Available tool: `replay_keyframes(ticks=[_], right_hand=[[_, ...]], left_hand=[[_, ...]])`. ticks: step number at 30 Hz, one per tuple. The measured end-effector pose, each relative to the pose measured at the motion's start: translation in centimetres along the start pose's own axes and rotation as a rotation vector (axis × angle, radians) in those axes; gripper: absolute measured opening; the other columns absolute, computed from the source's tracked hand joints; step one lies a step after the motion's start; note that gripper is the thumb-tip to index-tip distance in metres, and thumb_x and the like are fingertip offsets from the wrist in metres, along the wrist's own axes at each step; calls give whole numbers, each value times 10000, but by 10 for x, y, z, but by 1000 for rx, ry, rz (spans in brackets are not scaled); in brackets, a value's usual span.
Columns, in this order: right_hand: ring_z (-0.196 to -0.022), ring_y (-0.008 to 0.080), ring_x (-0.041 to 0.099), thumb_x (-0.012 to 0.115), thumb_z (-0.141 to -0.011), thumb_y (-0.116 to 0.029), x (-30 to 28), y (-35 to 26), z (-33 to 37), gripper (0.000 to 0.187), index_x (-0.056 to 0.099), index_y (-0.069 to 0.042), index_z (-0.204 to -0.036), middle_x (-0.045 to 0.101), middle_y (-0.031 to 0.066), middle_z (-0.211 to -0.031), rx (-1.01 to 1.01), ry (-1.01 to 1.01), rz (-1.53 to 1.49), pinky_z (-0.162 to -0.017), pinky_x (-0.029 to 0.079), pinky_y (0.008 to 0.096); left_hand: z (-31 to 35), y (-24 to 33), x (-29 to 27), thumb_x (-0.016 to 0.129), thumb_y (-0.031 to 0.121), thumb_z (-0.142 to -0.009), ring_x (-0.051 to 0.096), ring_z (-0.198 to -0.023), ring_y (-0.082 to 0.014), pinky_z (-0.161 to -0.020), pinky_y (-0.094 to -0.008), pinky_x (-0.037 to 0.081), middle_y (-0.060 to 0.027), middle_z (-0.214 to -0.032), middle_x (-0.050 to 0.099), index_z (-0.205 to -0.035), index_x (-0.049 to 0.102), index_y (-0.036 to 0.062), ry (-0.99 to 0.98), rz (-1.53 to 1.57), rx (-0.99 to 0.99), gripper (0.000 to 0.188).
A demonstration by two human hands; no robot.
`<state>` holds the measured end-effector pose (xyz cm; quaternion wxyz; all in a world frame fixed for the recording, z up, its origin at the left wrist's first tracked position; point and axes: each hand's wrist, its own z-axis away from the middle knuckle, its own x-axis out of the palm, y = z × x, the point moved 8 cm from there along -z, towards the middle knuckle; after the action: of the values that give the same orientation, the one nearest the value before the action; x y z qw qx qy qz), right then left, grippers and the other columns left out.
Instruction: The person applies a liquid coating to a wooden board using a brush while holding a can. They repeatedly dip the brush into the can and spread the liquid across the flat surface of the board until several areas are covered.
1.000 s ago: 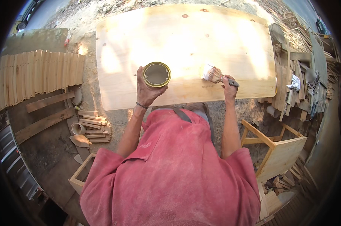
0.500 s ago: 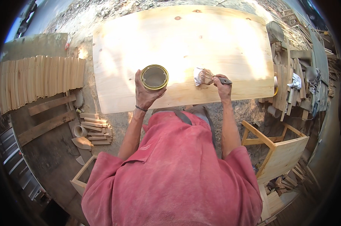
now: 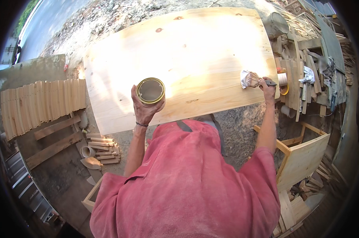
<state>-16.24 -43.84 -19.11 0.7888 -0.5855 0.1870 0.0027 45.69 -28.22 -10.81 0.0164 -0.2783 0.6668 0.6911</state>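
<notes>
Left of the frame's centre, the left hand [image 3: 144, 113] curls around a can [image 3: 151, 102], held upright, probably against spilling. Right of centre, the right hand [image 3: 269, 91] grips a brush [image 3: 251, 79] by its handle, perhaps for better control, bristles over the board [image 3: 211, 88].

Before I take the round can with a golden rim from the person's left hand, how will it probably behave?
The round, gold-rimmed can is probably stiff: its shiny rim looks evenly round. It seems light enough for one hand, since only the left hand supports it. Its circular shape suggests it could roll if laid sideways.
</notes>
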Motion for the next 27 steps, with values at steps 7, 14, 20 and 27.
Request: replay_keyframes(ticks=[7, 14, 20, 27], right_hand=[[-913, 115, 677, 783, -893, -223, -88, 3, -64, 337, 665, -52, -1159, 696, 30, -1012, -41, 32, 151, -767, 589, 297], [-746, 173, 679, 763, -877, -239, -119, -41, -84, 203, 742, -84, -1006, 717, 47, -823, -338, 216, 577, -663, 526, 337], [-860, 387, 690, 729, -856, -231, -27, -61, -29, 114, 747, -217, -968, 712, 128, -928, -515, 356, 1007, -709, 553, 463], [-860, 332, 672, 767, -736, -83, 120, -63, 77, 230, 759, -174, -947, 653, 86, -966, -494, 209, 1093, -741, 573, 454]], left_hand=[[6, 34, 45, 982, 261, -622, 578, -1251, -300, -1063, -440, 491, -191, -1366, 531, -1543, 123, 37, -5, -26, 4, 1279], [20, 35, 57, 978, 300, -639, 590, -1250, -319, -1053, -458, 502, -206, -1376, 536, -1541, 88, 23, -27, -102, 10, 1297], [18, 17, 32, 984, 321, -631, 527, -1318, -311, -1088, -436, 483, -190, -1443, 472, -1556, 86, 5, -34, 57, -113, 1327], [-11, -7, -26, 981, 252, -630, 539, -1292, -306, -1076, -452, 491, -190, -1437, 462, -1560, 115, 83, 12, 41, -68, 1281]])
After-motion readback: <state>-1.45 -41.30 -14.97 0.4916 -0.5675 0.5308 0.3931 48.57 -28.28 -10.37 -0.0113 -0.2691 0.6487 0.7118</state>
